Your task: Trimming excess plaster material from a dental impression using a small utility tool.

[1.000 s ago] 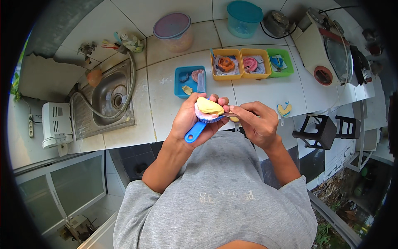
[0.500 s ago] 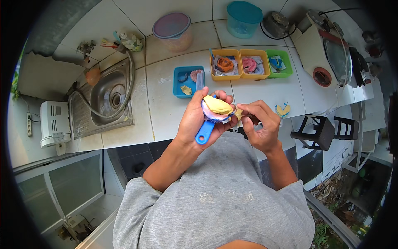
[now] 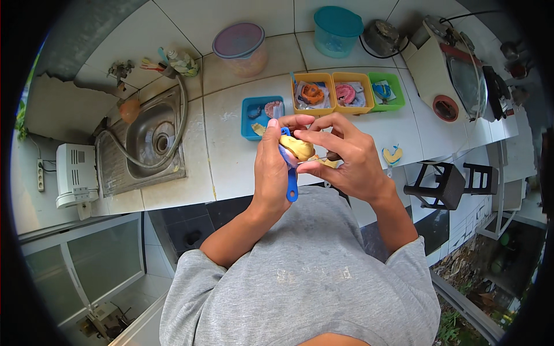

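A dental impression tray [image 3: 292, 187] with a blue handle is in my left hand [image 3: 269, 173], its handle hanging down. Whitish-pink impression material lines it, and yellow plaster [image 3: 298, 148] is heaped on top. My right hand [image 3: 360, 161] is closed around a thin metal tool [image 3: 333, 155] with a dark handle; its slim blade runs along the impression's edge. The right index finger reaches to the plaster. Just beyond my hands is a blue bin [image 3: 252, 108] with pink and yellow pieces. A yellow horseshoe-shaped cast [image 3: 392, 155] lies on the counter to the right.
Two yellow bins [image 3: 314, 109] and a green bin [image 3: 388, 104] hold coloured impressions on the white counter [image 3: 228, 155]. Lidded tubs [image 3: 239, 55] stand behind. A sink [image 3: 153, 141] with a hose is left; a cream-coloured machine [image 3: 435, 81] and dark stools [image 3: 441, 181] are right.
My left hand has turned the tray, so its handle hangs more upright and the plaster faces more to the right. My right hand has come up and left, closer to the impression.
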Motion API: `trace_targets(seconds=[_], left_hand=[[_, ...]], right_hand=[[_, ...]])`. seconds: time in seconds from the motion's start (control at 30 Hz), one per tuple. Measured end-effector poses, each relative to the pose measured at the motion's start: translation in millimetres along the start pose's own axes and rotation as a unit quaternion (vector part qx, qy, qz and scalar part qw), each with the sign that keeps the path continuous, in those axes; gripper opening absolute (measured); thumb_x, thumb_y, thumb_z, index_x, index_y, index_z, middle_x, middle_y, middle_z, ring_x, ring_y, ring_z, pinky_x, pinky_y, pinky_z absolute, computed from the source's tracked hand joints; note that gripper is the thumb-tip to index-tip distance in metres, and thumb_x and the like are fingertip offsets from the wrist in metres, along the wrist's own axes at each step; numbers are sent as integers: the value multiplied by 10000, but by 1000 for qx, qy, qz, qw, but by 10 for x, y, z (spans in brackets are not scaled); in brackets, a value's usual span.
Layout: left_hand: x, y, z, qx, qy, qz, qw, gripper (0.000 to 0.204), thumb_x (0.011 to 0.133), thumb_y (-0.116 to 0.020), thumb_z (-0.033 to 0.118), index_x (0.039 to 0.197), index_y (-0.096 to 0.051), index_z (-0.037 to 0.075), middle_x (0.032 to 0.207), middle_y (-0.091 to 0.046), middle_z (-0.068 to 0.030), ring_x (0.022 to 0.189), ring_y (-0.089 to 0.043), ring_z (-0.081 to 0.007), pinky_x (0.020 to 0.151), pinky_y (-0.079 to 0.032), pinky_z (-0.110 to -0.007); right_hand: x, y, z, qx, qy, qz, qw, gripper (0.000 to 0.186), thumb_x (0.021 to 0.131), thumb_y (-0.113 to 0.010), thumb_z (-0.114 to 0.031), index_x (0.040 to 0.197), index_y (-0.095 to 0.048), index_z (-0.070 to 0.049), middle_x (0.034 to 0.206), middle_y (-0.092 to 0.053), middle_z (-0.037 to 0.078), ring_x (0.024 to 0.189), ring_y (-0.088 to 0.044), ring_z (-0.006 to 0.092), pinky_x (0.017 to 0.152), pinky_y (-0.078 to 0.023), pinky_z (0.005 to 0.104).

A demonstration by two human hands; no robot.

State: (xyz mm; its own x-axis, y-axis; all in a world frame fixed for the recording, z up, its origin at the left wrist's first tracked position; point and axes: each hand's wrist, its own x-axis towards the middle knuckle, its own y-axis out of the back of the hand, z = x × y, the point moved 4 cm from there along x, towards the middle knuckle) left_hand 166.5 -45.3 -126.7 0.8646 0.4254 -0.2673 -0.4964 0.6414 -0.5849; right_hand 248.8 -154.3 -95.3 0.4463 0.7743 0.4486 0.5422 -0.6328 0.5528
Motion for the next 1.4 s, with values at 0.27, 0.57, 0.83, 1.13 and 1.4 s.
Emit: trace_targets(seconds=[0.27, 0.57, 0.83, 1.13, 1.4], left_hand=[[30, 81, 18, 84, -26, -14, 996, 561, 1055, -209, 367, 1176, -580, -37, 1150, -589, -143, 1020, -608, -202, 865, -542, -305], [106, 145, -28, 65, 4, -17, 998, 537, 1029, -201, 299, 1174, -564, -68, 1119, -613, -160, 964, -638, -215, 839, -554, -322], [226, 228, -134, 96, 0, -25, 995, 550, 1043, -215, 325, 1166, -573, -75, 1139, -613, -169, 963, -636, -210, 821, -571, -306], [268, 241, -146, 121, 28, -46, 991, 566, 1025, -216, 328, 1166, -589, -73, 1119, -636, -174, 967, -653, -214, 856, -561, -312], [362, 289, -122, 144, 66, -75, 985, 566, 1009, -229, 330, 1184, -602, -58, 1083, -653, -153, 934, -651, -196, 826, -540, -297]], right_hand=[[3, -138, -13, -34, 29, -26, 999, 353, 778, -788, -258, 1056, -697, -61, 990, -651, 62, 753, -692, 215, 643, -560, 329], [-42, -199, 18, -10, -12, -13, 1000, 341, 803, -764, -142, 1104, -658, -21, 1019, -651, 107, 782, -697, 253, 656, -561, 347], [-96, -228, 81, -37, -56, -16, 998, 352, 809, -745, -81, 1135, -643, 7, 1036, -646, 133, 800, -698, 280, 666, -560, 366], [-70, -236, 125, -27, -81, -44, 995, 329, 812, -732, -43, 1124, -648, 20, 1075, -652, 148, 822, -701, 296, 689, -564, 376], [0, -222, 121, -14, -100, -73, 992, 288, 837, -715, -54, 1100, -657, 48, 1159, -654, 154, 859, -706, 293, 724, -572, 369]])
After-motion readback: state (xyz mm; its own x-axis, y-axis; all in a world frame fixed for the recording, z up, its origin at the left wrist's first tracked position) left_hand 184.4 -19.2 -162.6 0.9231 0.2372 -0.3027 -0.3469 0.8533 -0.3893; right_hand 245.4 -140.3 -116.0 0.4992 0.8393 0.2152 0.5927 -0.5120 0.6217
